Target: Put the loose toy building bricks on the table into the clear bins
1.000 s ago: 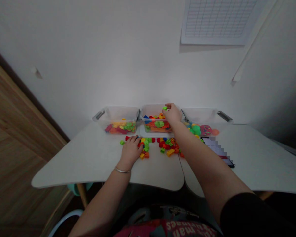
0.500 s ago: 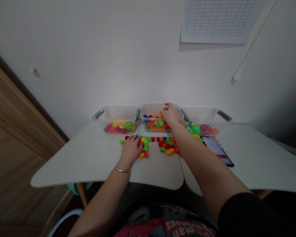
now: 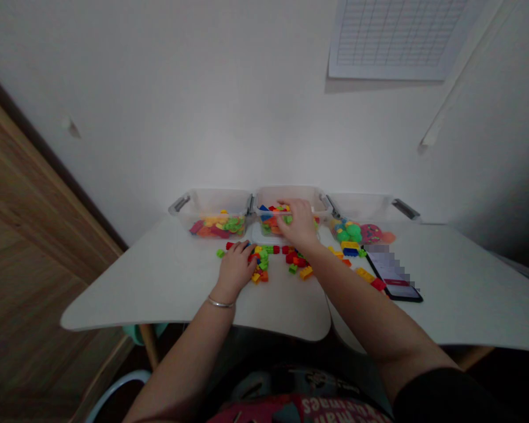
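Note:
My left hand (image 3: pixel 235 267) rests on the table at the left side of a pile of building bricks (image 3: pixel 263 258), fingertips on or against it. Its fingers are spread, and I make out nothing held in them. My right hand (image 3: pixel 298 224) hangs in front of the middle clear bin (image 3: pixel 317 197), fingers apart and nothing visible in them. That bin holds colourful bricks (image 3: pixel 271 223), partly hidden by the hand. Below the right wrist lies a second brick group, with a yellow brick (image 3: pixel 306 272) and a green brick (image 3: pixel 293 269) at its front.
A left bin (image 3: pixel 216 197) holds colourful pieces. The right bin (image 3: pixel 359 202) has green balls (image 3: pixel 351 231) and a pink patterned toy (image 3: pixel 370 233). A phone (image 3: pixel 392 276) lies at the right beside loose yellow and red bricks (image 3: pixel 365 274). Two white tabletops (image 3: pixel 282 305) meet near the middle.
My right hand has drawn back from over the middle bin toward me and slightly left, uncovering bricks near the phone. My left hand stays at its pile.

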`<state>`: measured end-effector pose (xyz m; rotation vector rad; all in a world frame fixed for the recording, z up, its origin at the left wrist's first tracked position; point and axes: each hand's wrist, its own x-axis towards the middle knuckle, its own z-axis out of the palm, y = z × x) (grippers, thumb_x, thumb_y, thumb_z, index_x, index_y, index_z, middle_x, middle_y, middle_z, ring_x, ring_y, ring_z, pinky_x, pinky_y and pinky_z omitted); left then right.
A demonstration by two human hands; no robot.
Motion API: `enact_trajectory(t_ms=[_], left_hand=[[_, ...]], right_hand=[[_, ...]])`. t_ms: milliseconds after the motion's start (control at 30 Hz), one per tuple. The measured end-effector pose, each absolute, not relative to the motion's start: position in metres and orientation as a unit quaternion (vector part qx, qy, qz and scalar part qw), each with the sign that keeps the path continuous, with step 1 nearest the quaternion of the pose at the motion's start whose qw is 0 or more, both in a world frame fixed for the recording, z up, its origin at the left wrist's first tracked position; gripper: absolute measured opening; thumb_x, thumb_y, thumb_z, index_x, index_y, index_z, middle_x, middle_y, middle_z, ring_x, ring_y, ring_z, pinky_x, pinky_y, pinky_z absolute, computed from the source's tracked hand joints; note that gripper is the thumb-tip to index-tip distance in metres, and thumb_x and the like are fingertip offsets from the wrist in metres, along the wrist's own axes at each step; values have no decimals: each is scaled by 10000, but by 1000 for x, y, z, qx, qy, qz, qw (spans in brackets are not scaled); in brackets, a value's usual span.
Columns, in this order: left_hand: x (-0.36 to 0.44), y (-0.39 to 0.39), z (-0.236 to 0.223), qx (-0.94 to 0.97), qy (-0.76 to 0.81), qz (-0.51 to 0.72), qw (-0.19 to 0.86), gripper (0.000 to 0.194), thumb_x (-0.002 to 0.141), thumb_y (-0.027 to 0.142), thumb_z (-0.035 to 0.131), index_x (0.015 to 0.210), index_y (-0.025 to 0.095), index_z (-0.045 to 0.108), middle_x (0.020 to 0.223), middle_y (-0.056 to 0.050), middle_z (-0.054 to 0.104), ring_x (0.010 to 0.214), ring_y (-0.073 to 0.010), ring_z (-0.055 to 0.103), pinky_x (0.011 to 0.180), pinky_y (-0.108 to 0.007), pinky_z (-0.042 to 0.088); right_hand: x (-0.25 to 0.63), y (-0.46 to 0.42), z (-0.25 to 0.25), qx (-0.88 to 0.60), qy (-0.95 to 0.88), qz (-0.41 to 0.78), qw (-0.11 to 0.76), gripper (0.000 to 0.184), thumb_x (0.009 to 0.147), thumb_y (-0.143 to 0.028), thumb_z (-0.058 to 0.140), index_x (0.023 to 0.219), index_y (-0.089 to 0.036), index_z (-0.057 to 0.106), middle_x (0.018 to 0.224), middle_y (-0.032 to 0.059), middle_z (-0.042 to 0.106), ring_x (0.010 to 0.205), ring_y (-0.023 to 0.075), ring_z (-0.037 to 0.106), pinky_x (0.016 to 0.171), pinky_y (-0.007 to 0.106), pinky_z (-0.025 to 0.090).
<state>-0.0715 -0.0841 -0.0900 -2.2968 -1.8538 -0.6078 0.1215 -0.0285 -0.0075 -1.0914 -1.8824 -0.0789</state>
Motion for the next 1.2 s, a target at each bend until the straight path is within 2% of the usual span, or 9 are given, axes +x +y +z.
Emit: enact_trajectory(t_ms=[100, 200, 300, 400, 567, 700, 933, 1200], left_hand=[[-71, -84, -91, -761, -614, -199, 65, 410, 896, 276, 498, 1275, 191, 628, 1354, -109, 601, 1248, -280, 532, 1093, -441, 412], [-71, -83, -91, -758, -618, -197, 68, 410, 896, 278, 501, 1279, 197, 626, 1360, -99, 598, 1252, -279, 529, 1093, -436, 415], [-71, -84, -91, -758, -617, -201, 67, 404, 906, 289, 491, 1273, 193, 630, 1359, -99, 600, 1254, -273, 527, 1095, -435, 415], [-70, -84, -91, -758, -616, -206, 64, 401, 907, 289, 489, 1269, 192, 632, 1358, -101, 601, 1254, -269, 527, 1094, -441, 416], [-70, -84, -90, -759, -618, -197, 59, 417, 898, 265, 499, 1283, 169, 624, 1367, -107, 594, 1261, -269, 524, 1112, -427, 398], [-70, -84, -90, -758, -618, -201, 61, 417, 896, 268, 512, 1284, 166, 626, 1363, -110, 596, 1264, -273, 523, 1112, -424, 398], [-70, -84, -91, -760, -613, -202, 73, 408, 895, 267, 520, 1272, 163, 635, 1352, -112, 604, 1248, -279, 535, 1100, -427, 411], [-70, -84, -90, -758, -618, -198, 68, 410, 898, 271, 515, 1277, 166, 633, 1359, -108, 600, 1255, -285, 531, 1104, -435, 407]], right_hand=[[116, -52, -34, -412, -826, -26, 383, 253, 835, -238, 576, 1065, -203, 676, 1140, 75, 672, 1160, 254, 509, 1095, 412, 329], [114, -67, -64, -424, -849, -14, 316, 380, 804, -221, 602, 1177, -171, 651, 1192, 94, 652, 1167, 263, 492, 1067, 403, 372], [114, -72, -88, -447, -854, -20, 267, 536, 791, -212, 606, 1321, -143, 563, 1288, 122, 606, 1227, 283, 458, 1089, 427, 360], [114, -73, -98, -475, -846, -33, 242, 583, 803, -236, 601, 1371, -133, 516, 1341, 142, 570, 1284, 308, 416, 1100, 460, 344], [117, -72, -96, -486, -845, -41, 221, 493, 827, -245, 577, 1300, -104, 566, 1269, 151, 604, 1192, 296, 467, 1060, 433, 377], [115, -73, -95, -503, -837, -57, 208, 381, 846, -233, 551, 1207, -129, 617, 1170, 140, 630, 1100, 291, 493, 972, 413, 414], [108, -75, -97, -530, -820, -79, 200, 216, 832, -217, 563, 1031, -165, 629, 1049, 109, 624, 1009, 268, 504, 864, 383, 407], [109, -75, -100, -533, -814, -83, 215, 192, 845, -203, 542, 1022, -168, 609, 1048, 109, 636, 1024, 266, 496, 876, 378, 381]])
